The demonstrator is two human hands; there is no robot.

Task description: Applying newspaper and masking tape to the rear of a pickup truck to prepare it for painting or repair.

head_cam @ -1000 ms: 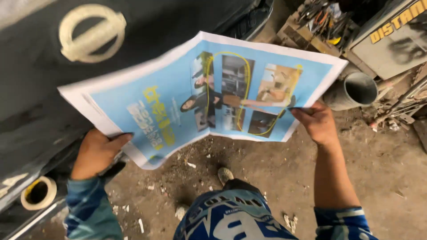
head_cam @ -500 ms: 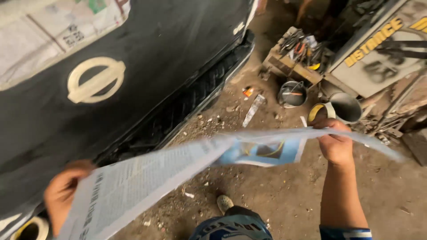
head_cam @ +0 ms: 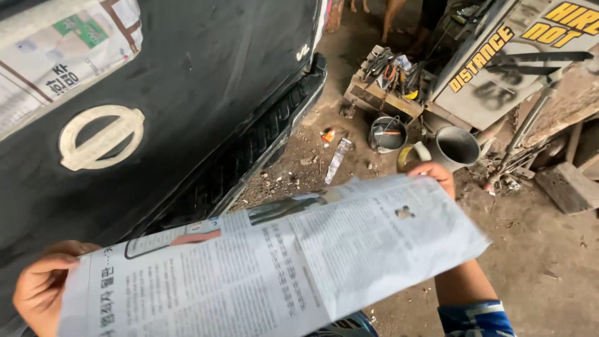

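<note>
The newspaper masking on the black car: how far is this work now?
Done: one newspaper sheet already lies on the black car body, upper left. In hand: the left hand and right hand hold another newspaper spread flat. Left: the emblem and most paintwork remain uncovered.

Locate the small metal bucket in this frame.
In the head view, the bucket stands on the dirt floor at upper right, between the wooden tool crate and the grey pipe, beyond the newspaper.

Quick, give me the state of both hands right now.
Left hand: closed on the left edge of the newspaper sheet.
Right hand: gripping the sheet's far right edge, mostly hidden behind it.
</note>
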